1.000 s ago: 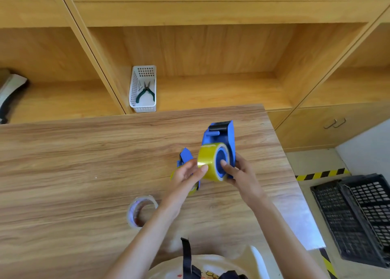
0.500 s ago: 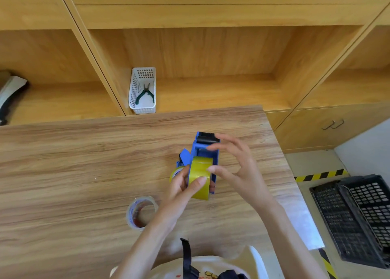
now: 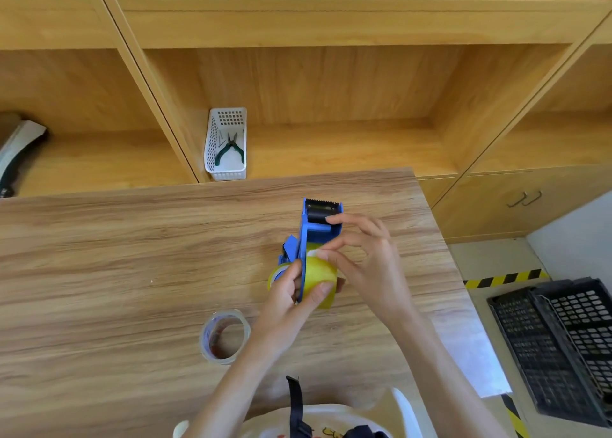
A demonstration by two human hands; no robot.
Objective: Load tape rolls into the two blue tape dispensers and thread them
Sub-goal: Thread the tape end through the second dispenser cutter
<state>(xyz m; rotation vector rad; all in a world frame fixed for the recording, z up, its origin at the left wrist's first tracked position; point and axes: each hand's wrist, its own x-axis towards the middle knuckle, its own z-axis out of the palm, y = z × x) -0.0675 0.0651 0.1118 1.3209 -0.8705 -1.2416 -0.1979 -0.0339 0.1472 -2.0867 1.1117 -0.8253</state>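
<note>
my left hand (image 3: 287,297) grips the yellow tape roll (image 3: 320,277) seated in the blue dispenser (image 3: 318,231), frame centre; my right hand (image 3: 366,262) pinches the tape's edge. second dispenser (image 3: 287,250) touching at left. clear tape roll (image 3: 224,336) lower left; table (image 3: 99,272) edge close at right

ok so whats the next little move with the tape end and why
Probably pull the tape end forward toward the black roller. The yellow roll already sits in the blue dispenser, steadied by the left hand, and the right hand pinches at the roll's top.
</note>
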